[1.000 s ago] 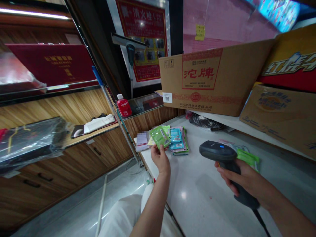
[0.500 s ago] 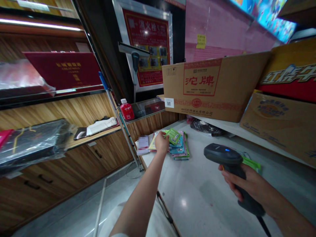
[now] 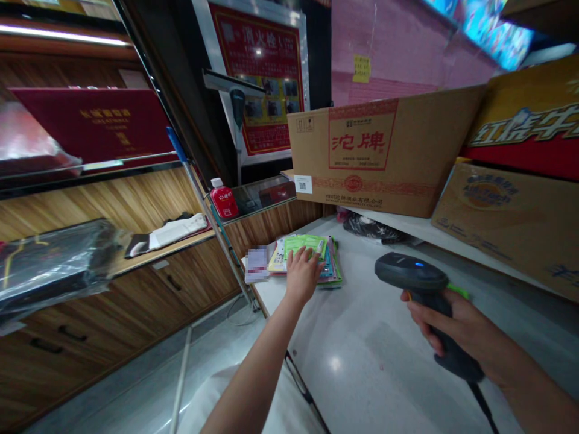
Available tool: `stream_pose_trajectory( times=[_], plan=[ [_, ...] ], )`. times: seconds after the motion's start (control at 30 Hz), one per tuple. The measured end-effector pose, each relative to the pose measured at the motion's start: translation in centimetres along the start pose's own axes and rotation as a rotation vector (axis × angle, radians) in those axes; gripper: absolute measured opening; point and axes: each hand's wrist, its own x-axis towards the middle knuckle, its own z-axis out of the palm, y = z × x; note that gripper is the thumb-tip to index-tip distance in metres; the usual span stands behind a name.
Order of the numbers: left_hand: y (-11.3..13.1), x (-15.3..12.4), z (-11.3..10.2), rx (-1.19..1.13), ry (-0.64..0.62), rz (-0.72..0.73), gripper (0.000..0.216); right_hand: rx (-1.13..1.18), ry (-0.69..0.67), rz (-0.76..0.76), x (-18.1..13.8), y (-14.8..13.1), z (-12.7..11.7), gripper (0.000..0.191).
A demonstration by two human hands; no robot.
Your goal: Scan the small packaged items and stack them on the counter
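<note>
My left hand [image 3: 303,274] rests with its fingers spread on a green packet [image 3: 296,243], which tops a stack of flat, colourful packets [image 3: 335,272] on the white counter [image 3: 362,337]. A yellow packet [image 3: 277,258] shows at the left of the stack. My right hand [image 3: 465,325] is wrapped round the handle of a black barcode scanner [image 3: 411,274] with a blue light on top. The scanner is held above the counter, its head turned left. Behind the scanner, a bright green item [image 3: 459,291] is mostly hidden.
A large carton [image 3: 384,157] stands behind the counter on a white ledge, with more cartons [image 3: 511,217] to the right. A white and purple card [image 3: 257,264] lies left of the stack. A red bottle [image 3: 224,200] stands on a glass-topped cabinet, near a squeegee [image 3: 237,105].
The green packet has gone from being gripped and tilted in my left hand to lying flat on the stack, and the fingers have spread. My right hand keeps hold of the scanner.
</note>
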Motion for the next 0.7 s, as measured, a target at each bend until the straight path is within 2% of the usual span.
stream_pose_trajectory(
  times=[0.1,0.23,0.33,0.43,0.57,0.7],
  plan=[
    [0.3,-0.1,0.1,-0.003,0.028,0.006,0.032,-0.015,0.02,-0.029,0.1,-0.2,-0.8,0.045],
    [1.7,-0.4,0.0,-0.077,0.107,0.061,0.029,-0.054,0.185,-0.053,0.3,-0.9,-2.7,0.045],
    [3.9,-0.7,0.4,-0.172,0.099,0.154,0.026,-0.051,0.281,-0.054,0.5,-1.2,-4.5,0.046],
    [6.9,-0.9,1.6,-0.276,0.003,0.23,0.025,-0.017,0.322,-0.051,0.8,-1.0,-6.1,0.046],
    [11.5,-0.8,4.2,-0.382,-0.189,0.279,0.025,0.009,0.352,-0.051,1.0,-0.5,-7.6,0.045],
    [16.1,-0.2,6.4,-0.429,-0.312,0.419,0.026,0.013,0.38,-0.032,1.0,-0.2,-8.7,0.045]
  ],
)
